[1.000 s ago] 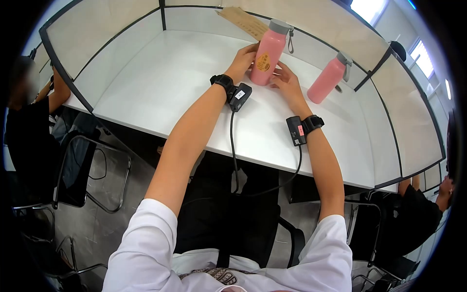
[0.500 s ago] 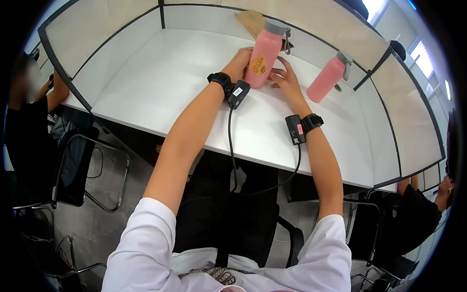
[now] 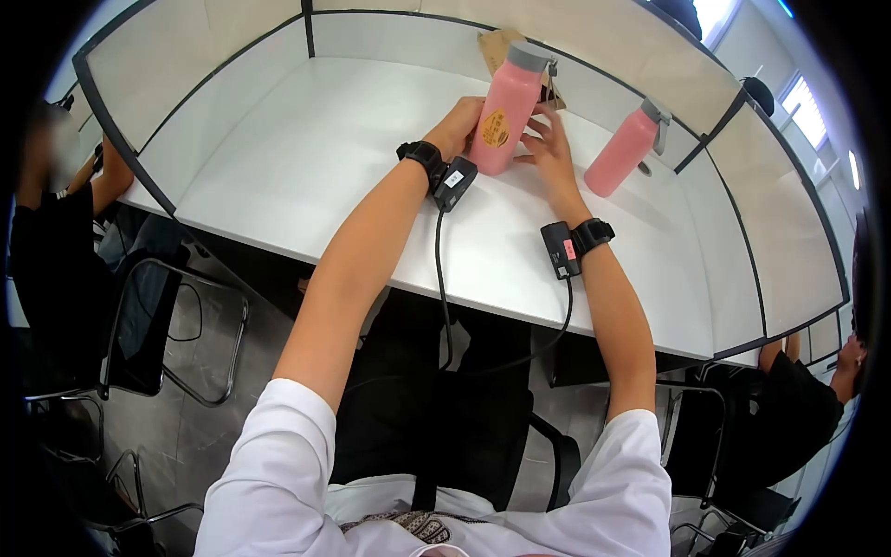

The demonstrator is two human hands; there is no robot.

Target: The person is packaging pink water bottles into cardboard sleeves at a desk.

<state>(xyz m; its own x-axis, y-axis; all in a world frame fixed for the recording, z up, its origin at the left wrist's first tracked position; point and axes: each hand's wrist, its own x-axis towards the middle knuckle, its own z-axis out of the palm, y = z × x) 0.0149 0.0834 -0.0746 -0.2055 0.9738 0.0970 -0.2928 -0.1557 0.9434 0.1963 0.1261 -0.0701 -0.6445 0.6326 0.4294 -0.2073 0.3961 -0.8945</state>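
Note:
A pink water bottle [image 3: 506, 107] with a grey cap, a carry loop and a yellow-orange label stands slightly tilted over the white desk. My left hand [image 3: 458, 126] grips it from the left, its fingers partly hidden behind the bottle. On the other side, my right hand [image 3: 549, 148] is curved with fingers apart, fingertips right at the bottle's edge. A second pink bottle [image 3: 622, 153] with a grey cap stands to the right of that hand. Behind the first bottle lies a brown kraft paper piece [image 3: 498, 48], partly covered.
Low partition panels [image 3: 399, 35] edged in black enclose the white desk [image 3: 306, 158]. Cables run down from black boxes strapped at both wrists. One person [image 3: 56, 251] sits at the left, another [image 3: 789, 418] at the right. A small dark round object [image 3: 644, 169] lies beside the second bottle.
The held bottle has shifted slightly right and toward me. My right hand's fingers have moved a little along its side. The brown paper piece appears farther right.

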